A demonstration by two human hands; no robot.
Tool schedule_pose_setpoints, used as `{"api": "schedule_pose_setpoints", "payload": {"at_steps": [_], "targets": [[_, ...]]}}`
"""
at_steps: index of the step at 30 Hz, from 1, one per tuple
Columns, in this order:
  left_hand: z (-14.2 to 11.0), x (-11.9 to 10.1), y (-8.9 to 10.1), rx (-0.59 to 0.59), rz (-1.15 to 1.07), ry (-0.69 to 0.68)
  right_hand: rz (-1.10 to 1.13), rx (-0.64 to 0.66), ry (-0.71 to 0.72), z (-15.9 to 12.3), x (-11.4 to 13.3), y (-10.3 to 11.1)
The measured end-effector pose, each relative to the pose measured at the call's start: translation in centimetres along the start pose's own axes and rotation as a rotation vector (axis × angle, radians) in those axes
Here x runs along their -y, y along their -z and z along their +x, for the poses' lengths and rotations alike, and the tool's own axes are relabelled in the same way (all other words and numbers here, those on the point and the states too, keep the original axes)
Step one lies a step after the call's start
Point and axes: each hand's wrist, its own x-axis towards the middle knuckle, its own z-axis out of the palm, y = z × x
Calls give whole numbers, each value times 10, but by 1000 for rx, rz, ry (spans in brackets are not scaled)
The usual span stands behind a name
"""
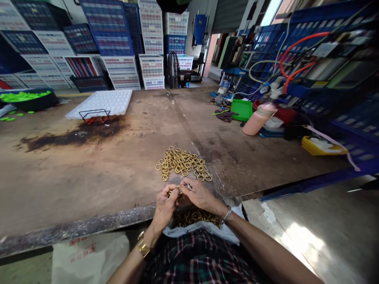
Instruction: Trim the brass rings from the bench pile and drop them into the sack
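A loose pile of brass rings lies on the worn brown table just beyond my hands. My left hand pinches a brass ring at the table's near edge. My right hand is closed on a small silvery piece and touches the same ring. Under my hands, in my lap, a plastic bag holds several more brass rings. A gold watch sits on my left wrist and a metal bangle on my right.
A white moulded tray and a small wire stand sit at the far left. A black tub of green parts, a green box, a pink bottle, a yellow tray and stacked crates surround the table.
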Motion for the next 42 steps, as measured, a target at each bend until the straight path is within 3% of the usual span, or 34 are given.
{"api": "schedule_pose_setpoints", "payload": {"at_steps": [4,7,12,17,22,25,30,35,42], "targets": [[-3,4,0,-52,-50,-24,350,-14,-193,-1,5,-10],[-4,3,-1,-59,-129,-35,681,64,-357,-4,3,-22],[-4,1,-2,-71,-128,-38,913,106,-436,-5,4,-31],[-4,1,2,-78,-47,-2,858,79,-421,-4,4,-24],[-4,-3,5,-32,-30,28,333,21,-155,-3,1,-10],[-4,-4,5,-17,-62,49,193,31,-110,-2,1,-6],[-5,-2,6,27,-91,36,400,44,-224,-1,-2,-14],[-5,-3,6,45,-97,22,772,190,-342,-2,-5,-22],[-5,-4,6,61,-133,26,866,151,-372,0,-6,-19]]}}
